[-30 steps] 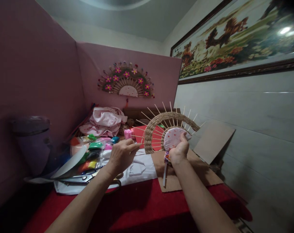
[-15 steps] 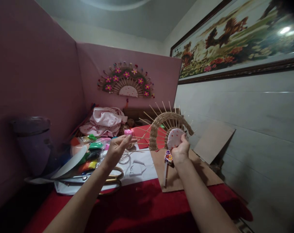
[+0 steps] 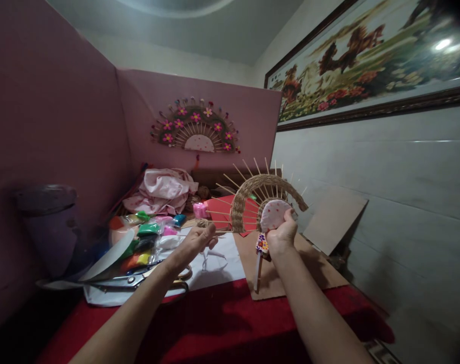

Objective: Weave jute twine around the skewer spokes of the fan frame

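A half-round woven fan (image 3: 240, 194), with thin wooden sticks radiating past its braided twine band, is held up over the table. My right hand (image 3: 283, 236) is closed on the spotted pale fabric half-circle (image 3: 274, 214) at the fan's base, thumb across its front. On the left, my left hand (image 3: 199, 241) is pinched at the outer end of the lowest stick (image 3: 224, 232); the fingertips partly hide that end. A flower-patterned piece (image 3: 262, 243) with a pale strip below it shows under my right hand.
Large scissors (image 3: 135, 279) lie left by bagged coloured clay (image 3: 149, 229). Pink cloth (image 3: 164, 188) is heaped behind. Cardboard (image 3: 306, 273) and white paper (image 3: 230, 259) cover part of the red tablecloth (image 3: 215, 323). A finished flowered fan (image 3: 195, 126) hangs on the pink panel (image 3: 253, 111).
My left hand has moved down and slightly right, from beside the pink packet and an upper stick to the lowest stick. The right hand keeps its hold on the fan.
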Demonstrator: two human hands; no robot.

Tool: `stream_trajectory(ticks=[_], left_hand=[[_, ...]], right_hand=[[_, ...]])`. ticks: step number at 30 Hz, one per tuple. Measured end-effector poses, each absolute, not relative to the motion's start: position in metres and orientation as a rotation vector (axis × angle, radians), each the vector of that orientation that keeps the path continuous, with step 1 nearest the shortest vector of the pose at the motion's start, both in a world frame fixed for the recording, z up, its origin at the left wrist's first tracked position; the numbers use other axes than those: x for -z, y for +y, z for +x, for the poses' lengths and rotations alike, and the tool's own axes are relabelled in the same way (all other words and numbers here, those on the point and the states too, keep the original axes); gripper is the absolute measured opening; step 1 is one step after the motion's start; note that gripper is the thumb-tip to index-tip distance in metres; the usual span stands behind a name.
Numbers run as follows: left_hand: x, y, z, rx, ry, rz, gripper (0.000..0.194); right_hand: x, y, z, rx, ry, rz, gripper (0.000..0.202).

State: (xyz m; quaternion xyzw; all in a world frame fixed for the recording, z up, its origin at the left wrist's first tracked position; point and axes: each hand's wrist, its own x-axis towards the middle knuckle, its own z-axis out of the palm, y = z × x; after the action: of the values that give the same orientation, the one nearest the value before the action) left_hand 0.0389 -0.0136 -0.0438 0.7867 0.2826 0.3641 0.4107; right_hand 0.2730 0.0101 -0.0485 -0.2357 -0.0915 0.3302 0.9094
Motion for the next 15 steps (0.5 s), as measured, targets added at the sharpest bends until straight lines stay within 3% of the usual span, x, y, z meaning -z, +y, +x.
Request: stream_trajectory(ticks=[5, 8, 15], left_hand=[[0.0418, -0.0145, 0.0373, -0.922, 0.758, 1.889, 0.056], [0.0421, -0.0119, 0.0357, -0.942, 0.716, 1.814, 0.036], [0.0442, -0.0072, 0.0355, -1.014, 0.715, 1.672, 0.036]], right_hand=[[0.0431, 0.0064, 0.2703, -0.695, -0.080, -0.496, 0.025], [0.0416, 0.0052, 0.2702, -0.694, -0.083, -0.514, 0.026], [0.0456, 0.0075, 0.2710, -0.710, -0.110, -0.536, 0.032]])
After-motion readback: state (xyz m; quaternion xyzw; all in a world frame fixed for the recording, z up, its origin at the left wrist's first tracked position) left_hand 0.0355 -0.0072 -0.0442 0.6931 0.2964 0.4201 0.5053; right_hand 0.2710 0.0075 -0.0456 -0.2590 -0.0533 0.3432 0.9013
